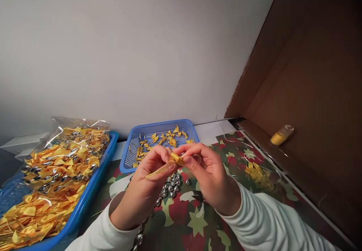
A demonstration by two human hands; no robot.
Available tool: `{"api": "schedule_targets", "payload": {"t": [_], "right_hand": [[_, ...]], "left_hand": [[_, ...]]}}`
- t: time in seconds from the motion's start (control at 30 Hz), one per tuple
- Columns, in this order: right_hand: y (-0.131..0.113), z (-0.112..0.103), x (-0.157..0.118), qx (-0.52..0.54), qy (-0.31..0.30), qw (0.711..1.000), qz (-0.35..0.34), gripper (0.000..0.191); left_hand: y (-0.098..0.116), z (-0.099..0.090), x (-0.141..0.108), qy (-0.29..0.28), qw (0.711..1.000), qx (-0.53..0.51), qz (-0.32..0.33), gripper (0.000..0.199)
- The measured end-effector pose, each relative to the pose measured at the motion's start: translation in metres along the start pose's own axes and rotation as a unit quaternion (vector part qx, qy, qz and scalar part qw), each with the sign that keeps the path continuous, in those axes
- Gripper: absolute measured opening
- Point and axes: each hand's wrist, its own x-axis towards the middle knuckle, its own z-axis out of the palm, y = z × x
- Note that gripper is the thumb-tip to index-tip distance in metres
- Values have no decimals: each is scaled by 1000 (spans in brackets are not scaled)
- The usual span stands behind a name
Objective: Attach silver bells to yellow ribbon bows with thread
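Both hands meet over the middle of the table, fingertips pinched around one small piece of shiny gold ribbon (175,157). My left hand (149,179) is closed on the ribbon's left side, with a thin gold cord (158,171) running out leftward under its fingers. From the other side my right hand (210,175) grips the ribbon between thumb and fingers. Just below the hands lie several silver beads (171,186) in a loose heap. Behind them a blue mesh basket (132,141) holds several gold ribbon bows (169,138).
A larger blue tray (93,189) at left carries a clear bag (65,153) of gold bows with silver beads. Yellow ribbon pieces (257,173) and a white thread lie at right. A small yellow bottle (282,135) rests by the cardboard wall (305,85). Patterned cloth (198,221) covers the table.
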Motion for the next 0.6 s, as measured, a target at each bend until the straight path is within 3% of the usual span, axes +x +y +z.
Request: {"api": "schedule_targets", "payload": {"t": [0.27,0.6], "right_hand": [[17,8,-1,214,58,959,176,17],[22,7,1,268,51,942,196,15]], "left_hand": [[-4,9,-9,99,987,101,77,12],[-1,11,-10,117,981,148,45,13]]}}
